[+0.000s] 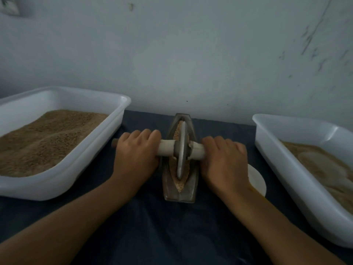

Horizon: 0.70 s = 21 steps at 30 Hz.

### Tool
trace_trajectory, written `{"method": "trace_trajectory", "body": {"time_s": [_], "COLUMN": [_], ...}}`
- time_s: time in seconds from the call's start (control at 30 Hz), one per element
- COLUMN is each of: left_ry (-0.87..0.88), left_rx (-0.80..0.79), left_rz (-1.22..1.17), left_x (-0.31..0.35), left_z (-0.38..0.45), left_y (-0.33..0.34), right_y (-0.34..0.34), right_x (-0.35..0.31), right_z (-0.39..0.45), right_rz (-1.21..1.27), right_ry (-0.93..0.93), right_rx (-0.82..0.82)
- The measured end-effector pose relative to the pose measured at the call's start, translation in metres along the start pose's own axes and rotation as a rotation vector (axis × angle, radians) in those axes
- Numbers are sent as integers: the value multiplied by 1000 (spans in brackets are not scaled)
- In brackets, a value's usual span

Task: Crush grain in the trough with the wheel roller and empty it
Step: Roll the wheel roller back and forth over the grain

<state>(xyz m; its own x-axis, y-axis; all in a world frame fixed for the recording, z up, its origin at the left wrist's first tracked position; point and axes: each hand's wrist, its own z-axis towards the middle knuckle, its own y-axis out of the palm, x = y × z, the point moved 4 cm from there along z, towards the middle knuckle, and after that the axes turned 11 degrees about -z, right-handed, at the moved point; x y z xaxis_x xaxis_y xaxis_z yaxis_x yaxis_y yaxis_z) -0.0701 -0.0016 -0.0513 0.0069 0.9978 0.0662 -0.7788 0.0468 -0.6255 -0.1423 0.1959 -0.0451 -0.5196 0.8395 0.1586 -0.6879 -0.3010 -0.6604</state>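
Observation:
A boat-shaped metal trough (170, 190) stands lengthwise in the middle of the dark cloth, with pale grain (179, 185) lying along its groove. The wheel roller (181, 150), a thin metal disc on a pale cross handle, stands upright in the groove near the trough's middle. My left hand (136, 152) grips the handle's left half, whose wooden tip sticks out past my fingers. My right hand (223, 157) grips the right half, close to the disc.
A white tub (80, 165) of brown whole grain sits at the left. Another white tub (282, 169) at the right holds paler crushed grain. A small white dish (257, 180) lies between the trough and the right tub, partly under my right wrist. A pale wall rises just behind.

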Motion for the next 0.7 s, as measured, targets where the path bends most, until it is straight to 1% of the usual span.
{"method": "trace_trajectory", "body": {"time_s": [0.1, 0.2, 0.27, 0.37, 0.43, 0.5, 0.6, 0.63, 0.7], "left_ry": [5, 22, 19, 7, -5, -33, -105, -131, -152], "left_rx": [57, 68, 55, -14, -96, -244, -476, -536, -606], "left_rz": [-5, -13, -13, -4, 12, 79, 159, 163, 174], "left_x": [5, 7, 7, 6, 2, -3, -15, -18, -22], "left_z": [-9, -13, -12, -5, 5, 19, 46, 53, 65], "left_y": [-10, -16, -15, -9, -2, 6, 23, 29, 41], "right_y": [-9, -14, -12, -2, 8, 20, 43, 50, 63], "right_x": [-2, -2, -2, 1, 4, 6, 12, 14, 19], "right_z": [-7, -10, -10, -7, -1, 9, 28, 34, 49], "right_rz": [34, 67, 78, 61, 27, -26, -97, -108, -109], "right_ry": [6, 5, 8, 1, -14, -33, -38, -33, -18], "right_rx": [1, 11, -5, -27, -34, -80, -215, -266, -371]}}
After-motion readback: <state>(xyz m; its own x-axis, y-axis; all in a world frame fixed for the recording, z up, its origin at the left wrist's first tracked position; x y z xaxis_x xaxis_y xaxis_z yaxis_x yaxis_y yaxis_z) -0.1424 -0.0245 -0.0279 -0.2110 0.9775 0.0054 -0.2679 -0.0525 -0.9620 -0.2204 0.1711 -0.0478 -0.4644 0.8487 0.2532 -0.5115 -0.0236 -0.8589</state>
